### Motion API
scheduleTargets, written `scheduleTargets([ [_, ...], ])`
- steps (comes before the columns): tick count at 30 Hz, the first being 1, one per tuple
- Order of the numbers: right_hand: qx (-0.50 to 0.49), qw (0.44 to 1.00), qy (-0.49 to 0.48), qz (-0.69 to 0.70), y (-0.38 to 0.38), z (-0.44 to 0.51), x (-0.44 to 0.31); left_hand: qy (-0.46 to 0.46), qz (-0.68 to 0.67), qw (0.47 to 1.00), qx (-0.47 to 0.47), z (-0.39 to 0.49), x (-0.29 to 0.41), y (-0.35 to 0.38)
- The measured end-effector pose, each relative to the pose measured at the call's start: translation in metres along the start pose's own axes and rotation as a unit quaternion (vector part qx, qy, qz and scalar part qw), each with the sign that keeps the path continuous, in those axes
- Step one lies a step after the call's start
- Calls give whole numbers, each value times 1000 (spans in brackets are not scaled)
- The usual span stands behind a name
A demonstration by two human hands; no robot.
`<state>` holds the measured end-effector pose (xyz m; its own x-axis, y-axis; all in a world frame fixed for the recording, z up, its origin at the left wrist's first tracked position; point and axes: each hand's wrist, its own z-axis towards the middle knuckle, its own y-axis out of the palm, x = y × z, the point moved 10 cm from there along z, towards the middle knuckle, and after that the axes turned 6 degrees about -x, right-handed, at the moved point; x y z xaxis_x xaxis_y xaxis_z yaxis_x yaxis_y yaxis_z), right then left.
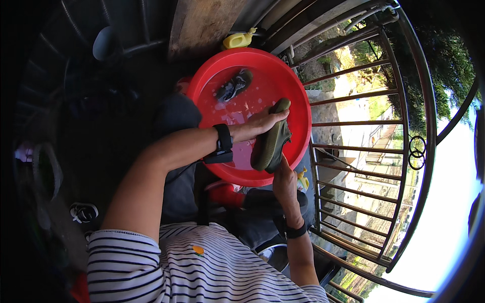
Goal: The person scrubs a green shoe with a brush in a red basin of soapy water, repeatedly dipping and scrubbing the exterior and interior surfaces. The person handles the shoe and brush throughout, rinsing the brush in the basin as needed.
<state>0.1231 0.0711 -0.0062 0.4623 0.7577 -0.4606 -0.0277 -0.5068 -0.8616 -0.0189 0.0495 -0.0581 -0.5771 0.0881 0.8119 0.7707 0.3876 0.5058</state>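
An olive-green shoe [269, 146] is held tilted over a red plastic basin [299, 94], its ribbed sole side turned to the left. My left hand [267, 123] grips it around the sole near the upper, narrower end. At the lower end my right hand [286, 181] holds the shoe, one finger lying along the dark upper and the others partly hidden. Shallow water with patches of foam lies in the basin. A second, dark shoe [235, 86] rests in that water near the far left side.
A yellow plastic bottle [238, 39] stands behind the basin, and another yellow-topped container [303, 180] is at its lower right. Metal railings [356, 123] run along the right. A wooden board [204, 26] leans at the back. A black-and-white shoe [84, 213] sits on the floor at left.
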Motion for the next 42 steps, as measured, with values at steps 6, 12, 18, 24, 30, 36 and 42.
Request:
scheduleTargets([
  [6, 23, 994, 30, -106, -12, 16, 3, -11, 166, 986, 17, 12, -15, 10],
  [12, -33, 996, 41, -70, 7, 4, 7, -29, 47, 998, 18, 15, -18, -4],
  [18, 35, 994, 3, -102, -13, 14, 1, -10, 195, 980, 36, 7, -15, 6],
  [24, -20, 999, -26, -15, 2, 2, -2, -31, 20, 999, 16, 17, -27, -4],
  [30, 28, 993, 57, -102, -5, 19, 23, 5, 150, 988, 42, 12, -22, 6],
  [36, 26, 998, -51, 10, 0, 5, -3, -4, 35, 999, 25, 11, -7, -10],
  [42, 32, 990, -17, -140, -12, 19, 3, 7, 115, 993, 11, 2, -3, 10],
])
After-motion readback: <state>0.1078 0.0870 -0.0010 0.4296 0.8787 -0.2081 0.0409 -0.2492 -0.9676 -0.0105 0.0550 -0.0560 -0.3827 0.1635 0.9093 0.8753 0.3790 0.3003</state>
